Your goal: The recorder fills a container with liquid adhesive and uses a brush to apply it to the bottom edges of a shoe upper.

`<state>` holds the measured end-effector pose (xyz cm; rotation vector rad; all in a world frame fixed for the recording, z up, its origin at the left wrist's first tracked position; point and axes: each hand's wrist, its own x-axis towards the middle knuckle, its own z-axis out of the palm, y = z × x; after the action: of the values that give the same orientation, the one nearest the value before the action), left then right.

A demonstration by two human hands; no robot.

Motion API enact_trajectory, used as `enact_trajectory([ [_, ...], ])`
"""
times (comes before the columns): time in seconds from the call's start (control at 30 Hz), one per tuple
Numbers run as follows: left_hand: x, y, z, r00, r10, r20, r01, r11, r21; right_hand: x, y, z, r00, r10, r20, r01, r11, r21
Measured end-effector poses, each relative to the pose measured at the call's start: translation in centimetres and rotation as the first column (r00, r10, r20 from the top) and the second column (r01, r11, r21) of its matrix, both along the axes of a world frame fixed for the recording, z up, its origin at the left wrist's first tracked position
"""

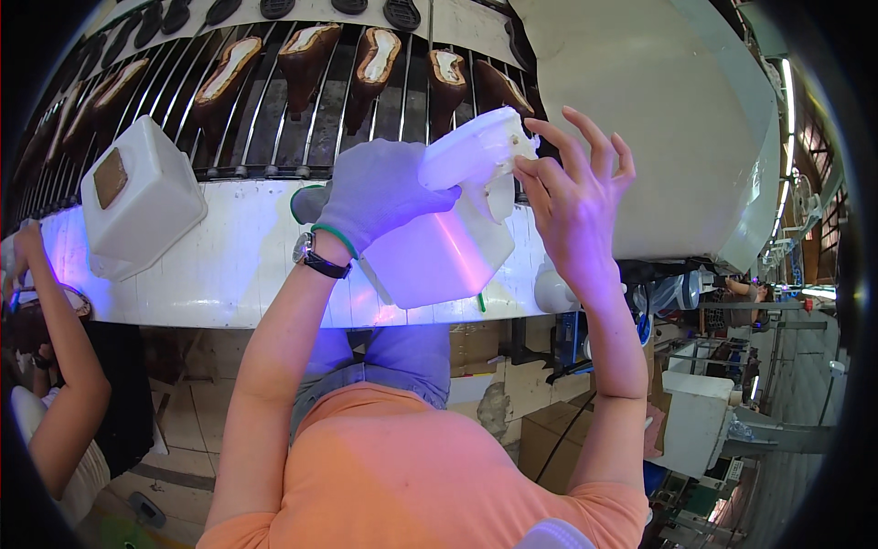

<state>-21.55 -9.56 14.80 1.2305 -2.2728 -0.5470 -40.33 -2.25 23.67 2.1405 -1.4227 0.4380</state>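
My left hand (380,188), in a grey glove with a green cuff, grips a white plastic piece (471,146) with a rounded end and a ragged, stained edge. My bare right hand (576,188) has thumb and index finger at that ragged edge, while the other fingers are spread. Just below the piece, on the white table edge (247,274), stands a white plastic container (439,261), partly covered by my gloved hand. What lies inside it is hidden.
Beyond the table, brown shoe uppers (370,69) lie on a roller conveyor (265,128), with dark soles (402,13) behind. Another white container (146,206) stands at left. A large pale machine housing (649,119) is at right. A co-worker's arm (69,357) reaches in at far left.
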Motion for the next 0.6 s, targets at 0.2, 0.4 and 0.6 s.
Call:
enact_trajectory([
  [0.2,-0.5,-0.3,0.1,1.000,0.006,0.002,-0.006,1.000,-0.009,-0.1,-0.2,-0.3,0.974,-0.028,-0.223,0.020,0.999,-0.036],
  [0.4,-0.8,-0.4,0.4,1.000,-0.014,-0.012,0.014,1.000,0.009,-0.6,-0.4,-0.7,0.959,-0.071,-0.274,0.047,0.994,-0.094],
  [0.6,-0.9,-0.5,0.2,1.000,-0.027,-0.006,0.028,1.000,0.009,-1.9,-0.5,-1.5,0.982,-0.125,-0.145,0.112,0.989,-0.097],
])
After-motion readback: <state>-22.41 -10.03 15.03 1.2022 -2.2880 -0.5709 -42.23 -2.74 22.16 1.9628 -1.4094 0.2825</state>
